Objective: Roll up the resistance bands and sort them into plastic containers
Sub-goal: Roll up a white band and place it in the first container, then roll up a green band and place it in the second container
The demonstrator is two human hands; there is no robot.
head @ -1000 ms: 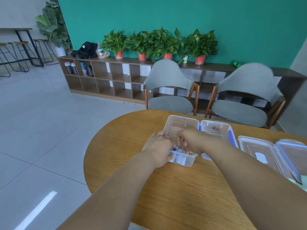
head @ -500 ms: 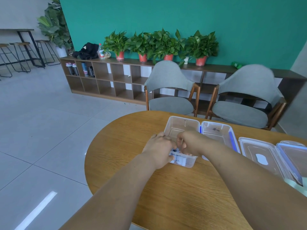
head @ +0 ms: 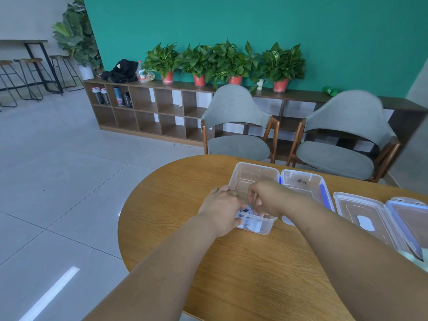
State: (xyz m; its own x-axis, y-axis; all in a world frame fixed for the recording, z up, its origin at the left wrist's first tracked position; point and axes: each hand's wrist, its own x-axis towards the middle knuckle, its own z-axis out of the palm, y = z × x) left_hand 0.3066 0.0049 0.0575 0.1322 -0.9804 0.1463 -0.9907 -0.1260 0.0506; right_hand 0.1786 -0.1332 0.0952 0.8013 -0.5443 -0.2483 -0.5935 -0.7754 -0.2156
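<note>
Fingers of our left hand (head: 220, 209) and right hand (head: 268, 200) curl down into the clear rectangular plastic container (head: 253, 172), where pale blue-and-white rolled bands (head: 249, 224) sit at its near end; whether they pinch a roll we cannot tell. Best we wedge each roll snugly so none unwinds

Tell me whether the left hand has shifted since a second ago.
No. The left hand stays at the near left corner of the clear container, its fingers curled in over the rolled bands, just as before.
</note>
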